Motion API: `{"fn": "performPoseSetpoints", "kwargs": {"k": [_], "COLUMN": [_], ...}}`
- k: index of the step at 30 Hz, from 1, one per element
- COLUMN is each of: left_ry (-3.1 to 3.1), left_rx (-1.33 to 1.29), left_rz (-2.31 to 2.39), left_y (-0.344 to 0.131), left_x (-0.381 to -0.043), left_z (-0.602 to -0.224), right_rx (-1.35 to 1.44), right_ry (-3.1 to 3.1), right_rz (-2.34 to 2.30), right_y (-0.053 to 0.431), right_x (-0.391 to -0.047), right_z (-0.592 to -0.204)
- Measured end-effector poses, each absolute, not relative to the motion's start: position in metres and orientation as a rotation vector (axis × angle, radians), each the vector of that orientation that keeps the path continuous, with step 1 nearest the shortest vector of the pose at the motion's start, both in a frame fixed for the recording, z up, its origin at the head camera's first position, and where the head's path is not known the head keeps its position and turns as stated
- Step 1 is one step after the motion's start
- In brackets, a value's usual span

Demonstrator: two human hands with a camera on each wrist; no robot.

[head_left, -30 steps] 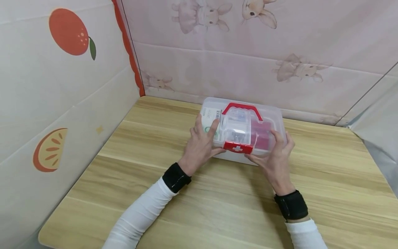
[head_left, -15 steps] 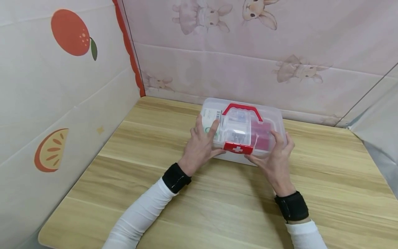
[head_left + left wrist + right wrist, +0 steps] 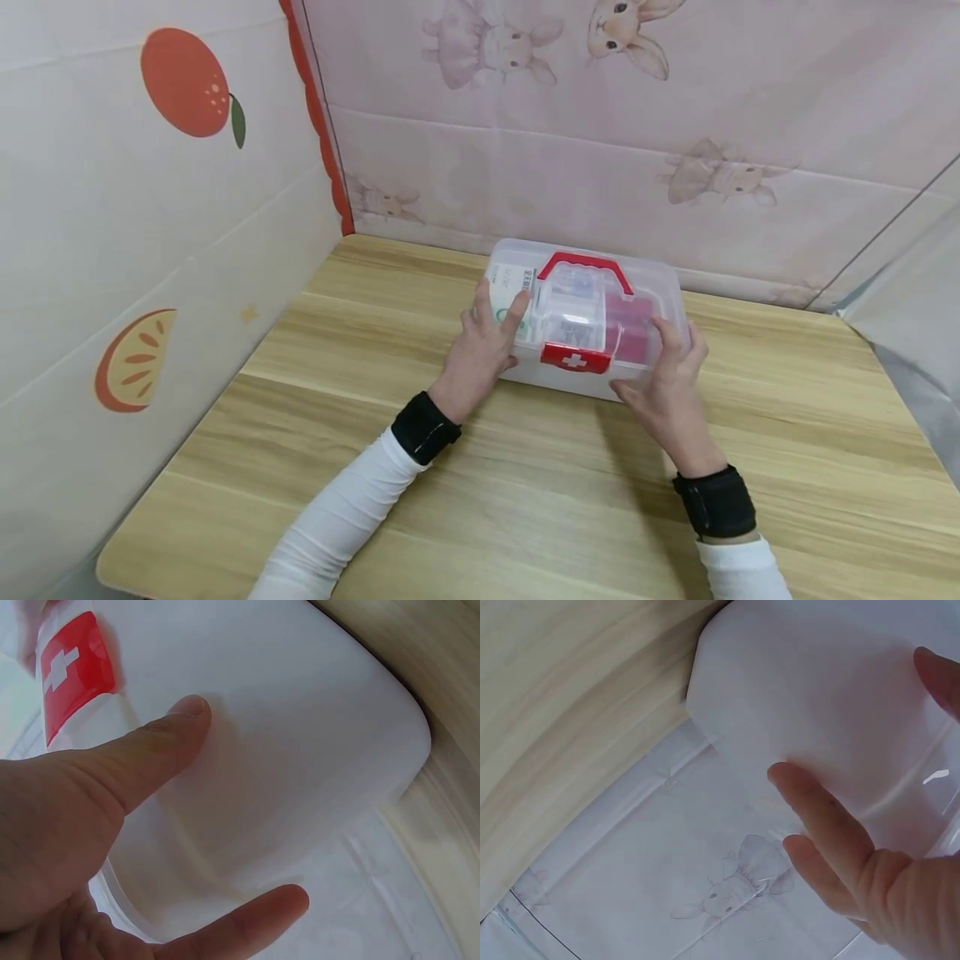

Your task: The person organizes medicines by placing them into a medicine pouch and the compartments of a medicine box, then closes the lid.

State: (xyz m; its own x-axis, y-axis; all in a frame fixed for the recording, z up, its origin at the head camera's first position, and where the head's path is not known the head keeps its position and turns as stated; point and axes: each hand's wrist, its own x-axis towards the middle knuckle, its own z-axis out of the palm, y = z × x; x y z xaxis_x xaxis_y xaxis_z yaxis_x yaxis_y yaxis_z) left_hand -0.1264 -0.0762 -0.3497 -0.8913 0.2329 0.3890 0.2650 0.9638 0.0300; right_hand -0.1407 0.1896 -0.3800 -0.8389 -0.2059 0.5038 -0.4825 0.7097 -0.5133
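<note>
A first aid box [image 3: 562,379] with a clear lid, white base and red handle [image 3: 588,260] sits near the table's back edge. Its red front latch [image 3: 575,358], marked with a white cross, lies flat against the front. My left hand [image 3: 480,350] grips the left front corner, fingers over the lid and thumb [image 3: 169,739] on the white front wall. At the right front corner my right hand [image 3: 671,387] holds the box, thumb in front and fingers [image 3: 817,810] along the right side. Through the lid show a white and green packet [image 3: 510,287] and a dark pink item [image 3: 628,325].
The wood-grain table [image 3: 450,500] runs forward and to both sides of the box. Close behind the box hangs a pink rabbit-print cloth [image 3: 585,167]. A white cloth with fruit prints [image 3: 75,250] borders the table on the left.
Both thumbs have moved away from the latch, outward and down onto the front wall. The right hand has shifted slightly right and down. The box stays in place; the head view has shifted slightly.
</note>
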Motion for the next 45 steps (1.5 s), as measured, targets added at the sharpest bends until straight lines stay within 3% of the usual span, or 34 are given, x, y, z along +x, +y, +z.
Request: {"fn": "performPoseSetpoints", "kwargs": {"k": [16,33,45], "left_ry": [-2.669,-2.753,-2.845], "left_rx": [-0.269,-0.119,-0.044], "left_rz": [-0.100,-0.086,-0.028], "left_y": [-0.101,-0.134,-0.140], "left_x": [-0.133,-0.171,-0.185], "left_z": [-0.352,-0.344,-0.338], "right_rx": [0.631,0.592,0.530], "right_ry": [-2.547,-2.792,-2.897], "right_rz": [0.939,0.907,0.870], "right_y": [0.162,0.122,0.112], "right_x": [-0.179,-0.228,-0.241], "right_z": [-0.374,-0.352,-0.348]}}
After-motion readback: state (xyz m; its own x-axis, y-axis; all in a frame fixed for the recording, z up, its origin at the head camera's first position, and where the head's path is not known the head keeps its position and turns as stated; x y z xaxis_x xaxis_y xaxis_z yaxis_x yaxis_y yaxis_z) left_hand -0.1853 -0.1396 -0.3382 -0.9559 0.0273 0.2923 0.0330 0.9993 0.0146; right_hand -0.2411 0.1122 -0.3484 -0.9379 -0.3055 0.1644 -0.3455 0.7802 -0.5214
